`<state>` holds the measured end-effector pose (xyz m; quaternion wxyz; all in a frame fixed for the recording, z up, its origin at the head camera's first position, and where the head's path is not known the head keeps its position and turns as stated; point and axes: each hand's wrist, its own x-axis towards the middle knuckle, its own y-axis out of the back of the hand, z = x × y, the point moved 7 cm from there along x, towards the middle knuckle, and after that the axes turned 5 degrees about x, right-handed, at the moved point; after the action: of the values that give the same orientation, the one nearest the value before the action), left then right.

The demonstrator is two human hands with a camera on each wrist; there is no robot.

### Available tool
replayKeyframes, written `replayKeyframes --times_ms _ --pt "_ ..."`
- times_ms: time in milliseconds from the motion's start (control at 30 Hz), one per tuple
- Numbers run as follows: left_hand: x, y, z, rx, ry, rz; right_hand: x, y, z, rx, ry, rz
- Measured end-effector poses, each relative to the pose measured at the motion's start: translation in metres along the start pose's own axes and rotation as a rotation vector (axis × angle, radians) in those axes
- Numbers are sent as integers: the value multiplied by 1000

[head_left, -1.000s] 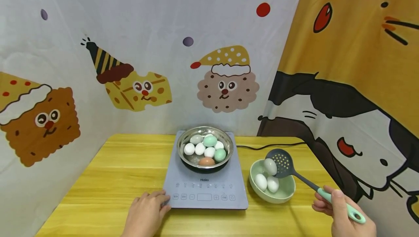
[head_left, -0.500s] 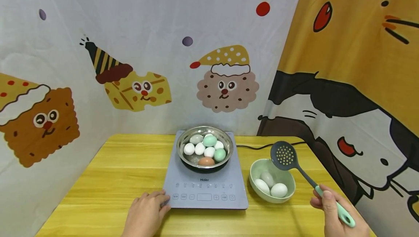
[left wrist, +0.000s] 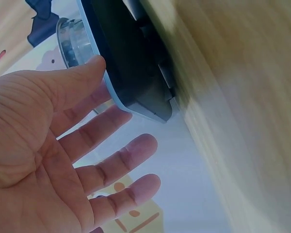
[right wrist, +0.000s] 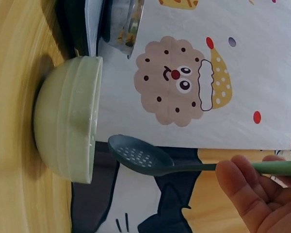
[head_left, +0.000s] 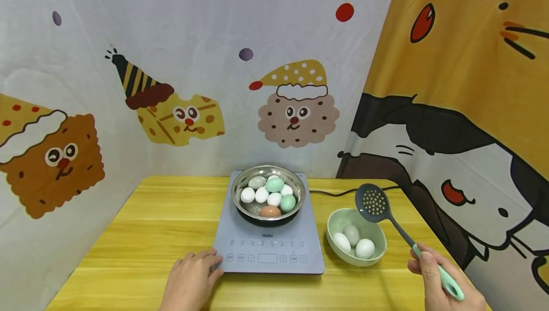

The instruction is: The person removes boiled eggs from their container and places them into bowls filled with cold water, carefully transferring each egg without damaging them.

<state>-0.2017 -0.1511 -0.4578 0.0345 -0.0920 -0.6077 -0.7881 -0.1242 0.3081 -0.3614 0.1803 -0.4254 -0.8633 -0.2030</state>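
My right hand (head_left: pixel 450 273) grips the mint-green handle of a dark grey slotted ladle (head_left: pixel 373 202). The perforated head, with nothing on it, is raised over the back right rim of a pale green bowl (head_left: pixel 357 259). Inside that bowl lie two white eggs and one greyish egg (head_left: pixel 351 235). My left hand (head_left: pixel 188 280) touches the front left corner of a grey induction cooker (head_left: pixel 268 244). In the left wrist view its fingers (left wrist: pixel 136 148) are spread and fairly straight, thumb against the cooker's edge.
A steel pan (head_left: pixel 237 204) on the cooker holds several white, grey and green eggs and one brown egg (head_left: pixel 270 212). A black cord (head_left: pixel 343 193) runs right from behind the cooker. A printed cloth (head_left: pixel 193 25) hangs behind the wooden table (head_left: pixel 171 215).
The greyish egg has left the ladle and lies in the bowl, where the eggs have shifted. The ladle has risen slightly right, away from them. The left hand stays put.
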Motion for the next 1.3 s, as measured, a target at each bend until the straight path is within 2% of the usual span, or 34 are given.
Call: replayKeyframes --times_ms 100,233,300,400,533,667,733,767,900,967,1033,1133,1200,1300 --pt "0 0 0 1 -1 0 -1 0 -8 -41 110 -28" --pt "0 1 0 0 -2 -4 -4 -1 -19 -137 335 -92" --pt "0 1 0 2 -4 -1 -5 -2 -23 -143 461 -134" --pt "-1 2 1 3 -7 5 -8 -4 -26 -134 594 -216" --pt "-1 2 1 7 -9 9 -10 -7 -31 -138 697 -308" --pt "-1 3 1 13 -15 14 -13 -8 -39 -136 767 -328" --pt "0 3 1 15 -18 15 -12 -10 -44 -135 744 -315" --pt "0 3 1 15 -19 16 -10 -10 -46 -136 702 -302" --pt "0 3 0 14 -15 5 2 -19 -52 -129 422 -308" --pt "0 2 0 13 -12 0 7 -27 -54 -41 283 -357" --pt "0 2 0 9 -11 -1 12 -40 -57 99 195 -445" --pt "-1 1 0 4 -14 5 17 -65 -65 378 173 -597" --pt "-1 1 0 0 -15 9 18 -83 -69 511 185 -696" --pt "-2 0 1 -1 -15 12 15 -110 -73 554 233 -791"
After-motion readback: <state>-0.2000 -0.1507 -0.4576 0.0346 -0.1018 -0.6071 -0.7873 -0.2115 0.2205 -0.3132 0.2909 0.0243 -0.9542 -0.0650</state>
